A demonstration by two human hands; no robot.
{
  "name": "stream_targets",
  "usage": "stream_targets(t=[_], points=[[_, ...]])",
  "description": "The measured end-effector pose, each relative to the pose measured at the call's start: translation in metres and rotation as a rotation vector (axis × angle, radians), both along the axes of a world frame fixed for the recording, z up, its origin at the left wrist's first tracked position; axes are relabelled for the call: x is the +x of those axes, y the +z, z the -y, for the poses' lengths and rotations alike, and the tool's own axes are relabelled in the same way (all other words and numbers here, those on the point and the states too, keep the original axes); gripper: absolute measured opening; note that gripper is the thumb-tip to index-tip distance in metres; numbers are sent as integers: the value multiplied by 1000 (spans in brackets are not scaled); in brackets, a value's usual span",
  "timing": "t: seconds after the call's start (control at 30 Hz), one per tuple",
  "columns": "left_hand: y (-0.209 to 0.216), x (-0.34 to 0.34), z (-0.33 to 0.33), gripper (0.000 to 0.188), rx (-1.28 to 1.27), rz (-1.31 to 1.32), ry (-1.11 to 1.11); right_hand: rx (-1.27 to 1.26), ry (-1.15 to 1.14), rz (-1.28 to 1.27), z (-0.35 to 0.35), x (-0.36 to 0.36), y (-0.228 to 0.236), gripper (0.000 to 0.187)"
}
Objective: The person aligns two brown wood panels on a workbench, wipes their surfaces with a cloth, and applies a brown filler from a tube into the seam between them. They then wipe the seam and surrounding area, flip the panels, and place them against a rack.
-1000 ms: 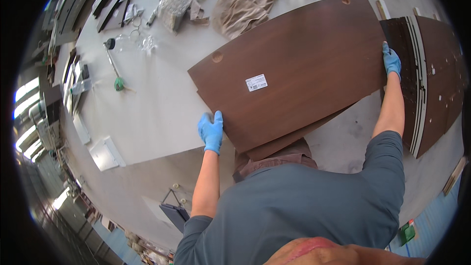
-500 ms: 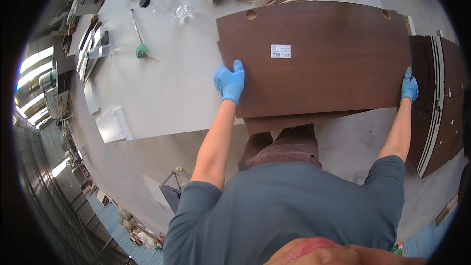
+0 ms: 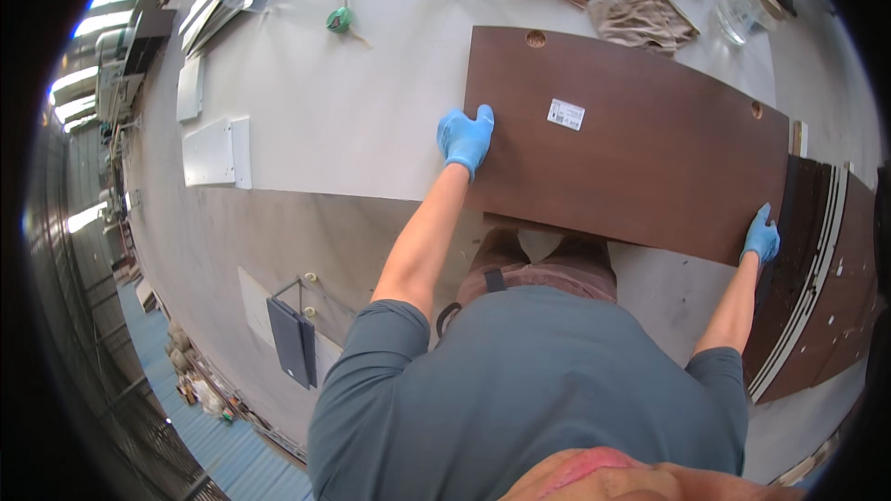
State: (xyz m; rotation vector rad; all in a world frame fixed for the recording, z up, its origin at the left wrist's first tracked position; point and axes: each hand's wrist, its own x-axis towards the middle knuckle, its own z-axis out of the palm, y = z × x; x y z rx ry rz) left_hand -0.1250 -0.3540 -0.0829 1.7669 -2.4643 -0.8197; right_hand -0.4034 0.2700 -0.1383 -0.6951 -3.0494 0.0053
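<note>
A wide brown wooden panel [image 3: 640,167] with a curved far edge lies tilted before me, its right end nearer my body. It has a white label [image 3: 565,114] and two round holes near its far corners. My left hand [image 3: 466,139], in a blue glove, grips the left edge, thumb on top and fingers hidden. My right hand [image 3: 762,237], also blue-gloved, is closed on the right edge near the front corner. Under the near edge shows a strip of a second brown panel [image 3: 538,224]. Both lie over the pale grey table [image 3: 362,121].
Brown boards with pale strips [image 3: 807,260] stand at the right. Beyond the panel lie a crumpled brown cloth [image 3: 642,17] and a clear container [image 3: 733,23]. A green tape measure [image 3: 340,20] and white plates [image 3: 212,153] are at left. Dark grey panels [image 3: 290,341] stand below the table edge.
The upper panel has turned clockwise in view, its right end coming nearer my body. Less of the lower panel shows. My head view has turned too; both hands keep their hold.
</note>
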Motion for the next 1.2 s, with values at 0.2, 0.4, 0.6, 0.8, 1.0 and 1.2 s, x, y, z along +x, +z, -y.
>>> stream_targets(t=[0.2, 0.4, 0.6, 0.8, 1.0, 1.2], points=[[-13, 80, 63, 64, -49, 57, 105, -68, 85, 66, 84, 53, 16, 92], [-21, 176, 196, 71, -114, 127, 114, -108, 155, 72, 218, 139, 19, 86], [-32, 265, 348, 81, -218, 259, 130, -132, 250, 55, 365, 230, 25, 82], [-56, 344, 491, 94, -214, 360, 185, -214, 412, 140, 488, 296, 44, 68], [-79, 390, 581, 107, -113, 403, 226, -174, 489, 241, 564, 328, 53, 74], [-81, 400, 628, 115, -73, 451, 317, -166, 508, 373, 596, 353, 64, 82]])
